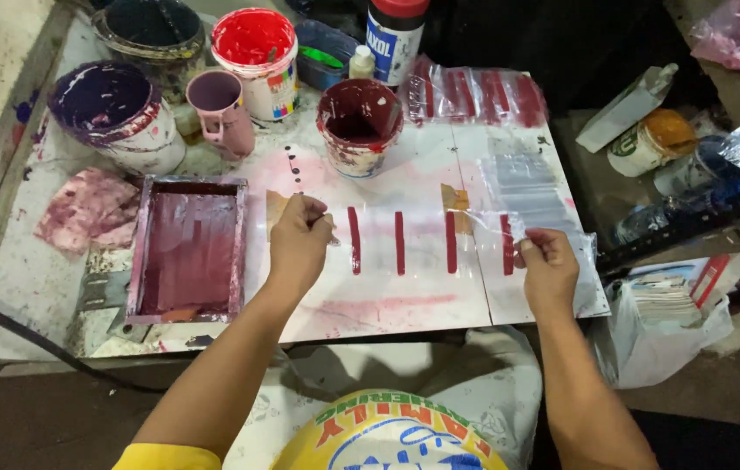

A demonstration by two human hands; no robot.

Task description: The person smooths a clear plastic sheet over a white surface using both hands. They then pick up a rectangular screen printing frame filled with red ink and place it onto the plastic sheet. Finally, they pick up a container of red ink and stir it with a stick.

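Observation:
A clear plastic sheet [422, 261] with several dark red printed stripes lies flat on the white worktable [387, 313]. My left hand [299, 239] pinches the sheet's left edge beside a strip of tan tape [275, 207]. My right hand [547, 265] pinches the sheet's right edge, just past the rightmost stripe [507, 245]. A second piece of tan tape [456, 202] sits at the top of the third stripe. Left of my left hand rests a small wooden-framed printing screen [189, 251], wet with dark red ink.
Paint tubs stand along the back: a purple one [117, 113], a red one [257, 57], a dark red one [358, 124], plus a pink mug [222, 109]. A stained rag [87, 209] lies far left. Printed sheets [474, 94] are stacked at the back, bottles and bags right.

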